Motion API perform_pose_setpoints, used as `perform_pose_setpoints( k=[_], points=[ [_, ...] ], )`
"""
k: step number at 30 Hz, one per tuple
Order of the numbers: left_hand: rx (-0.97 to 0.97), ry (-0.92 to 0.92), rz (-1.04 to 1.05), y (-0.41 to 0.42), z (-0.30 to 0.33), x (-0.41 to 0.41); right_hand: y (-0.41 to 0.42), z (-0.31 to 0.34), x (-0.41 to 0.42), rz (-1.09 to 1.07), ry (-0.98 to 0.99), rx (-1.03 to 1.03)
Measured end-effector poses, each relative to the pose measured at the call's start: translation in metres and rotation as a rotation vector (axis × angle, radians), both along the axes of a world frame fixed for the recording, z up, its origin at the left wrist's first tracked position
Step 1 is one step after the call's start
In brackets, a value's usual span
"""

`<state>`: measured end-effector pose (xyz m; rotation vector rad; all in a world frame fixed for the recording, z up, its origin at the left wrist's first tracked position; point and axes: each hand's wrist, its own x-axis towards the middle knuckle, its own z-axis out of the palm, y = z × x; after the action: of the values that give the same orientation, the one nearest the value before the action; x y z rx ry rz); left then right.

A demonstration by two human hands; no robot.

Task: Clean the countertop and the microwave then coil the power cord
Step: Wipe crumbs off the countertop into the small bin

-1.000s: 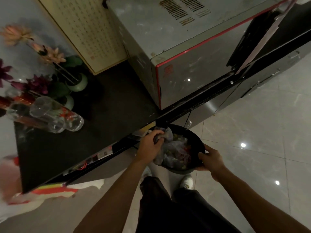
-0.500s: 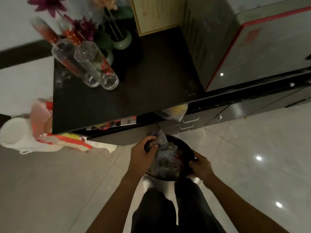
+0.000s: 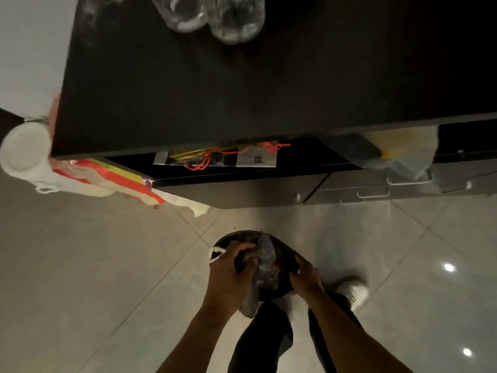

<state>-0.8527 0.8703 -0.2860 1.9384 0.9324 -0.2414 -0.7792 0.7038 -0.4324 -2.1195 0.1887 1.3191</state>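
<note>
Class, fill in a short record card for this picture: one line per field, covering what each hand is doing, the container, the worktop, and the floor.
left hand: closed on a grey cloth over the bin
right hand: grips the bin's rim
bin: dark, round, held above the floor, holds crumpled waste
countertop: black, two clear glass containers near the far edge
drawer: open under the countertop, red string and papers inside
floor: pale glossy tiles, light reflections
microwave: not in view
</note>
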Motion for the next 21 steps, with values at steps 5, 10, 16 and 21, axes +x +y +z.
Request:
perform_pose_setpoints(
  k=[5, 10, 16, 21],
  points=[
    [-0.004, -0.003, 0.026, 0.009, -0.044, -0.011, 0.021, -0.055, -0.003, 0.047, -0.083, -0.047],
    [-0.002, 0.021, 0.030, 0.012, -0.082, -0.014, 0.026, -0.112, -0.005, 0.153, -0.074, -0.116],
    [-0.012, 0.036, 0.047, 0.012, -0.101, -0.013, 0.022, -0.146, -0.002, 0.278, -0.144, -0.166],
    [0.002, 0.022, 0.026, 0.011, -0.110, -0.005, 0.008, -0.170, 0.016, 0.182, -0.169, -0.183]
  ],
)
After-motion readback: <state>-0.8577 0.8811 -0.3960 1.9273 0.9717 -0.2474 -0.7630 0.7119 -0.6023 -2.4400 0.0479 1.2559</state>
